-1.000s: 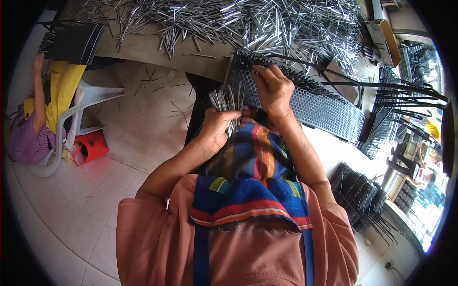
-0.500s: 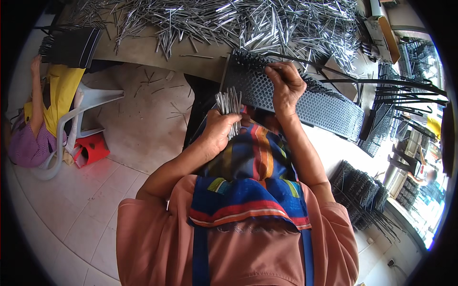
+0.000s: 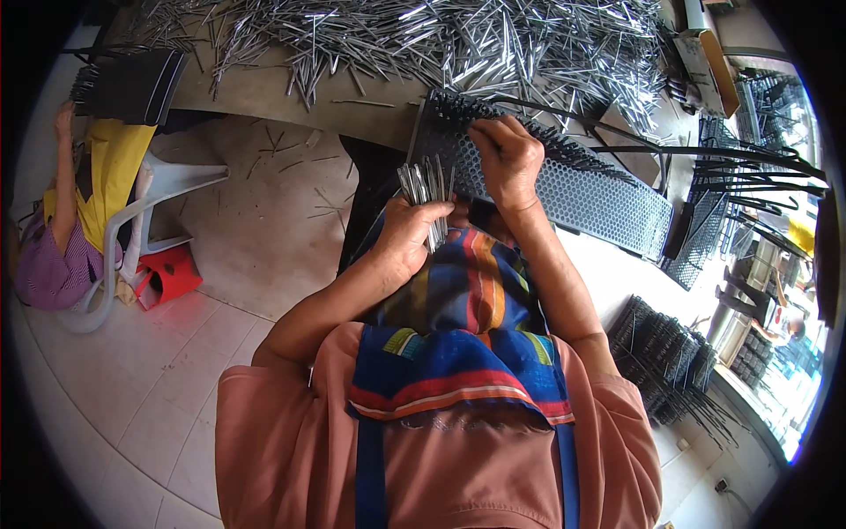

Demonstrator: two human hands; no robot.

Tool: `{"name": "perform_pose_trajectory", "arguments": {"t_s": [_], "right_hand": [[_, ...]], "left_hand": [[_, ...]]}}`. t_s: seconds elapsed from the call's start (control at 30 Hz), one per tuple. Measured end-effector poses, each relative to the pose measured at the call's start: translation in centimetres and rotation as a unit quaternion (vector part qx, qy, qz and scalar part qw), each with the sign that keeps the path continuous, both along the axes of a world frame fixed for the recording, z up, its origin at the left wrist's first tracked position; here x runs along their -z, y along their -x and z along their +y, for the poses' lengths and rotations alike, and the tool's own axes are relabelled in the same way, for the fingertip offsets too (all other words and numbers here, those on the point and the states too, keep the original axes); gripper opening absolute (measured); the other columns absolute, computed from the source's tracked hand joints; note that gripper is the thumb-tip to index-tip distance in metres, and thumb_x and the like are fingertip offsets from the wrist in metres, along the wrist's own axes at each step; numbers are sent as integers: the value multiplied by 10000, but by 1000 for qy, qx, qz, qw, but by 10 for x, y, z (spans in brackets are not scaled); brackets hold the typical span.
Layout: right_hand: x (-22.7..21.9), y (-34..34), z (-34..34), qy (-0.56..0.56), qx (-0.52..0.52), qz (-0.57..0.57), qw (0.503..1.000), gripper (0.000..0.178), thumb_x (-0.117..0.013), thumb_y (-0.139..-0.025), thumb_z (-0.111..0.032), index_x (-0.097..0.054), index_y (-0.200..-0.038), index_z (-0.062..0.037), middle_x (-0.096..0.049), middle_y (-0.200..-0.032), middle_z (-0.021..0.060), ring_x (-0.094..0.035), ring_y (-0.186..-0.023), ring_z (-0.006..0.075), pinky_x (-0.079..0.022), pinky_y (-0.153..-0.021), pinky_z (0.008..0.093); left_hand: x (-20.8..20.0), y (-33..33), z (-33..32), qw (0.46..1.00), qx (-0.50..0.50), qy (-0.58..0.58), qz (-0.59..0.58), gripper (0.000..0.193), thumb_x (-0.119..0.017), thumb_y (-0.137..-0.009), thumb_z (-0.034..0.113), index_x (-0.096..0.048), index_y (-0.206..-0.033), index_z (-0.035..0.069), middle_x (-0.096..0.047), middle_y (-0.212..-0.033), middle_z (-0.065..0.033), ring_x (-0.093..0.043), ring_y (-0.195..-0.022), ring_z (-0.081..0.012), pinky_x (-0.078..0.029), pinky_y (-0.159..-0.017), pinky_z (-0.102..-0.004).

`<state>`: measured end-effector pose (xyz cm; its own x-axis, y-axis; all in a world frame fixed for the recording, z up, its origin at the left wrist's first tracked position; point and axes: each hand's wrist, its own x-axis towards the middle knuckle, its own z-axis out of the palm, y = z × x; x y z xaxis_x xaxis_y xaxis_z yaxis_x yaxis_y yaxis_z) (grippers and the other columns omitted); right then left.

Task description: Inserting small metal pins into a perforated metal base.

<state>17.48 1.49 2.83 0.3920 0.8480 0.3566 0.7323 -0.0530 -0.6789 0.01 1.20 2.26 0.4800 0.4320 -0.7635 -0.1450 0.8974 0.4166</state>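
My left hand (image 3: 401, 238) is closed around an upright bundle of thin silvery metal strips (image 3: 421, 183), the thumb lying across them. To its right, my right hand (image 3: 513, 166) is pinched closed over a dark rack full of small round holes (image 3: 582, 196); anything between its fingertips is hidden. The rack slants from the table edge down to the right, partly above my lap. Dark pieces (image 3: 454, 108) stick up in rows from its far side. A long black rod handle (image 3: 705, 152) runs off toward the right.
Loose metal strips (image 3: 476, 44) cover the far part of the table (image 3: 256, 95). More black racks (image 3: 665, 361) are stacked on the floor at right. At left, a person in yellow (image 3: 119, 163) works on another rack, beside a pale plastic chair (image 3: 176, 189) and a red container (image 3: 167, 278).
My right hand has shifted left along the rack, toward the bundle, and its fingers have curled. The left hand and its bundle have barely moved.
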Motion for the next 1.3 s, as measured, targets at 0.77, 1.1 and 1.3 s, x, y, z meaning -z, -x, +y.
{"name": "perform_pose_trajectory", "arguments": {"t_s": [0.77, 1.1, 1.3], "right_hand": [[10, -17, -13, -22, 41, 78, 996, 100, -702, -796, 24, -677, -878, -26, -641, -779, 15, -607, -703, 93, -471, -624, 230], [-1, -21, -18, 48, 13, -193, 980, 177, -683, -840, -190, -699, -1004, -124, -602, -881, 69, -642, -687, 293, -494, -585, 375], [-10, -20, -28, 63, 19, -131, 989, 165, -705, -830, -227, -706, -922, -90, -606, -818, 111, -634, -668, 342, -490, -600, 378]], "left_hand": [[12, -12, -20, 999, -31, -3, -20, 170, -610, -788, -102, -671, -943, -67, -704, -858, -163, -708, -729, -254, -594, -672, -347], [-1, -14, -18, 1000, 17, -12, -14, 136, -645, -815, -18, -673, -947, -29, -704, -829, -143, -695, -680, -231, -559, -561, -331], [-3, -9, -22, 998, 40, -33, -28, 186, -633, -824, -31, -650, -1009, -38, -710, -884, -168, -705, -735, -254, -578, -627, -363]]}}
